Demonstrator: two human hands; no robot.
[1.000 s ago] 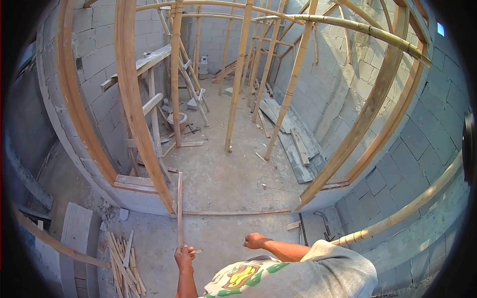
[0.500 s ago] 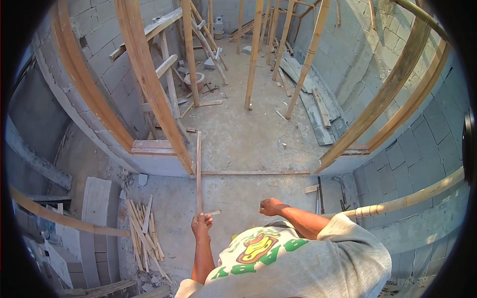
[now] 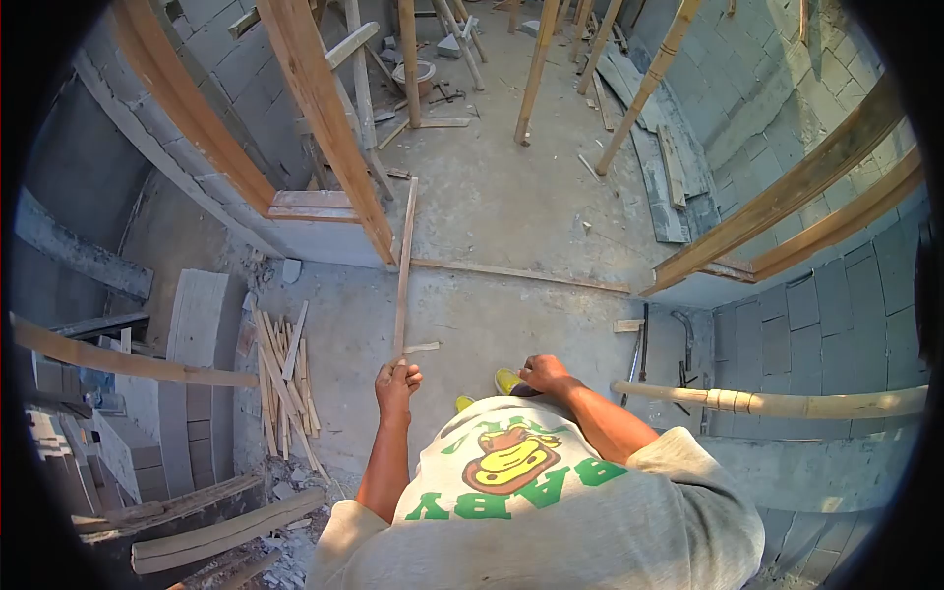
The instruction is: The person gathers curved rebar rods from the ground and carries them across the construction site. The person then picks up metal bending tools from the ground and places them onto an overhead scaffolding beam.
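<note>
My left hand [image 3: 396,390] is closed around the near end of a long thin wooden strip [image 3: 404,270], which points away from me toward the foot of a wooden frame post [image 3: 339,128]. A small wood offcut [image 3: 422,346] lies on the floor just beyond this hand. My right hand [image 3: 544,375] is in front of my body with its fingers curled. Whatever is in those fingers, if anything, is hidden. Beside it a yellow shoe [image 3: 506,381] shows. Across the doorway floor lies another wooden strip [image 3: 521,274], apart from both hands.
Loose wooden strips [image 3: 285,383] are piled at left beside pale blocks [image 3: 202,315]. A bamboo pole [image 3: 777,403] crosses at right, near metal tools [image 3: 641,344] on the floor. Upright poles [image 3: 536,74] stand in the room beyond, with boards [image 3: 654,167] along its right wall.
My view has tilted down, so the room sits higher in it. My left hand still holds the strip. My right hand stays curled, and the yellow shoes show more.
</note>
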